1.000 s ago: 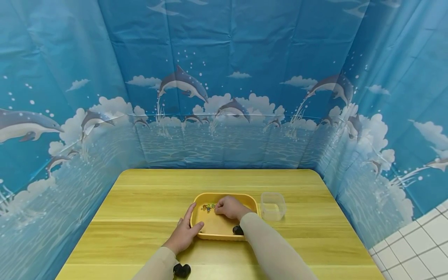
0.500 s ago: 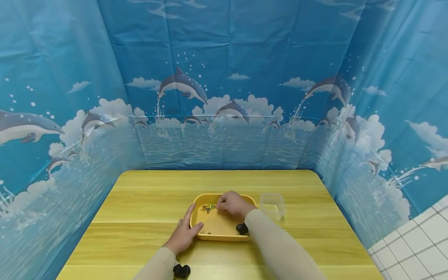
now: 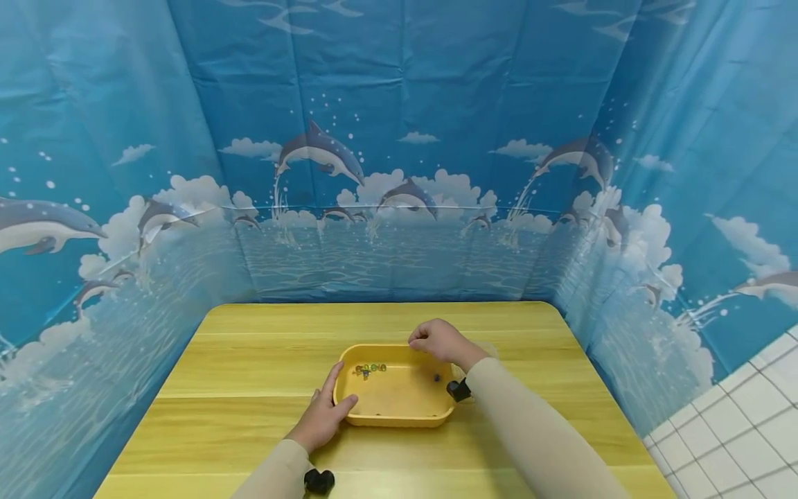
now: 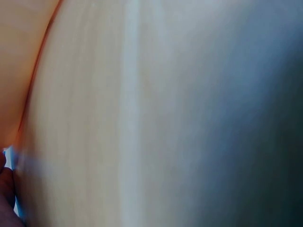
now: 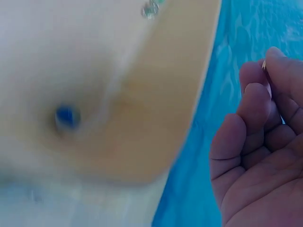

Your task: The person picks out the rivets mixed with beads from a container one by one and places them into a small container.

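Observation:
In the head view a yellow tray sits on the table. Several small glass marbles are clustered in its far left part. A single dark blue marble, also seen as a blue ball in the right wrist view, lies near its right wall. My left hand holds the tray's near left corner, thumb over the rim. Above the far right rim is my right hand. In the right wrist view its fingers curl, with thumb and forefinger tips together; nothing shows held between them. The left wrist view is blurred.
A clear plastic box stands right of the tray, mostly hidden behind my right hand and forearm. The wooden table surrounds the tray. A blue dolphin curtain hangs beyond and along its sides.
My right hand has left the marble cluster, rising and moving right and away to the tray's far rim. The dark blue marble has come into sight. My left hand keeps its hold on the tray.

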Demonstrator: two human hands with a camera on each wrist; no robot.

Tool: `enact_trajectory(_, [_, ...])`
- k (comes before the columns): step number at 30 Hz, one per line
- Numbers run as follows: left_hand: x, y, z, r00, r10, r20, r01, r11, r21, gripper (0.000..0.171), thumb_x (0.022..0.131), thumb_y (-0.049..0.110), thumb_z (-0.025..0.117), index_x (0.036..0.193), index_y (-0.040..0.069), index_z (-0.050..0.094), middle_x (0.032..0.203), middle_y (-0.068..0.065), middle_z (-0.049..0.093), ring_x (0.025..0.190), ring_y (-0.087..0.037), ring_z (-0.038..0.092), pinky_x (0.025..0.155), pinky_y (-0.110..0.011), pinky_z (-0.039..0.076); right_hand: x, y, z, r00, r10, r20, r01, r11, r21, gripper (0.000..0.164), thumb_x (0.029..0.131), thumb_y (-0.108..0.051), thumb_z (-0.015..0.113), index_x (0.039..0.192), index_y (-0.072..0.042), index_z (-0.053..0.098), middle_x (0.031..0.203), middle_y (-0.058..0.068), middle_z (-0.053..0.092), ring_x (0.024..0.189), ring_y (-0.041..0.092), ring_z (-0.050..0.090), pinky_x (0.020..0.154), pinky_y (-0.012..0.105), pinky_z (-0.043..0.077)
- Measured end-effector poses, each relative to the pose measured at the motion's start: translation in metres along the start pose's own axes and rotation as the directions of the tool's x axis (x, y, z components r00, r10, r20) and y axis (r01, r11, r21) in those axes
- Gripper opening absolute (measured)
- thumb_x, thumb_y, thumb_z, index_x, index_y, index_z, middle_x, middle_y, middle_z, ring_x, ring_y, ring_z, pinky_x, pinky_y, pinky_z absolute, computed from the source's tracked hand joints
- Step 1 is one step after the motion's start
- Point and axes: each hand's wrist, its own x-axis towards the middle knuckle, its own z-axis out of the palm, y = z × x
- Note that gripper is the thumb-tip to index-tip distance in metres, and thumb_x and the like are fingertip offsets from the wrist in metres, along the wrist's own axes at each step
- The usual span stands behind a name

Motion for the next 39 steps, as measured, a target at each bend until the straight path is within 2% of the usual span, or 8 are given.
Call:
enact_trajectory(7, [0.001, 0.0, -0.002, 1.0, -0.005, -0.002, 0.005, 1.0, 0.002, 0.07, 0.088, 0.052, 0.055, 0.142, 0.053, 0.012, 0.147, -0.014, 0.035, 0.137, -0.052, 0.003, 0.102, -0.073, 0.009, -0.016, 0.016, -0.028, 0.998, 0.034, -0.055, -0.035, 0.999, -0.016, 0.01, 0.09, -0.027, 0.061, 0.098, -0.027, 0.067, 0.098, -0.009, 0.065, 0.091, 0.01, 0.06, 0.078, 0.033, 0.052])
enact_trajectory(14, [0.002, -0.002, -0.003, 1.0, -0.004, 0.003, 0.004, 1.0, 0.002, 0.07, 0.088, 0.053, 0.054, 0.143, 0.051, 0.011, 0.146, -0.015, 0.037, 0.136, -0.053, 0.003, 0.102, -0.073, 0.009, -0.03, 0.037, -0.045, 0.995, 0.064, -0.082, -0.067, 0.997, -0.026, 0.009, 0.09, -0.026, 0.062, 0.097, -0.027, 0.068, 0.098, -0.008, 0.065, 0.091, 0.01, 0.06, 0.079, 0.034, 0.052])
enact_trajectory(24, [-0.001, 0.001, -0.003, 1.0, 0.0, 0.008, 0.0, 1.0, -0.004, 0.072, 0.088, 0.052, 0.054, 0.145, 0.047, 0.01, 0.147, -0.014, 0.036, 0.136, -0.053, 0.001, 0.101, -0.074, 0.007, -0.048, 0.066, -0.056, 0.99, 0.101, -0.097, -0.107, 0.993, -0.05, 0.015, 0.088, -0.026, 0.063, 0.099, -0.019, 0.07, 0.1, -0.006, 0.066, 0.092, 0.012, 0.06, 0.078, 0.036, 0.052])
enact_trajectory(39, [-0.002, 0.003, -0.001, 1.0, 0.004, 0.011, -0.004, 1.0, -0.013, 0.071, 0.089, 0.051, 0.054, 0.145, 0.048, 0.011, 0.146, -0.014, 0.037, 0.137, -0.052, 0.0, 0.103, -0.072, 0.005, -0.059, 0.082, -0.059, 0.983, 0.165, -0.081, -0.168, 0.985, -0.028, 0.02, 0.088, -0.024, 0.063, 0.104, -0.014, 0.069, 0.099, -0.005, 0.067, 0.093, 0.013, 0.061, 0.079, 0.037, 0.053])
